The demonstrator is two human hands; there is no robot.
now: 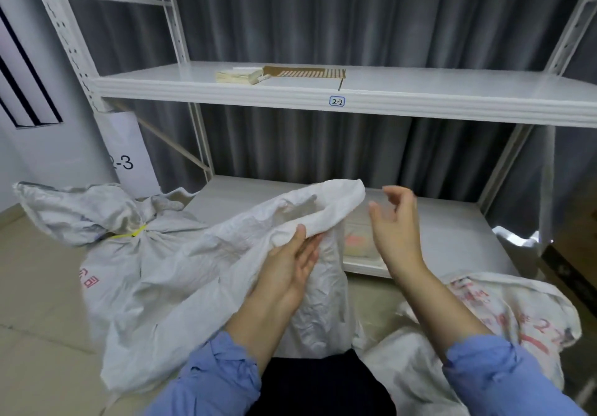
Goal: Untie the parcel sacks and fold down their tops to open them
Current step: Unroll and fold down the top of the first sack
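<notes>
A white woven sack (200, 273) stands in front of me with its mouth open. My left hand (290, 263) pinches the near edge of its rolled top rim (326, 209), thumb on the outside and fingers inside. My right hand (394, 225) hovers just right of the rim, fingers loosely curled, holding nothing. Behind it on the left lies a second sack (106, 221), its neck closed by a yellow tie (134, 233). A third sack (504, 312) with red print lies at the right, top folded down.
A white metal rack stands ahead; its middle shelf (420, 92) carries a label "2-2" and flat brown items (284, 74). The low shelf (436, 241) lies just behind the sacks. A sheet marked "2-3" (129, 154) hangs on the left post. Grey curtain behind.
</notes>
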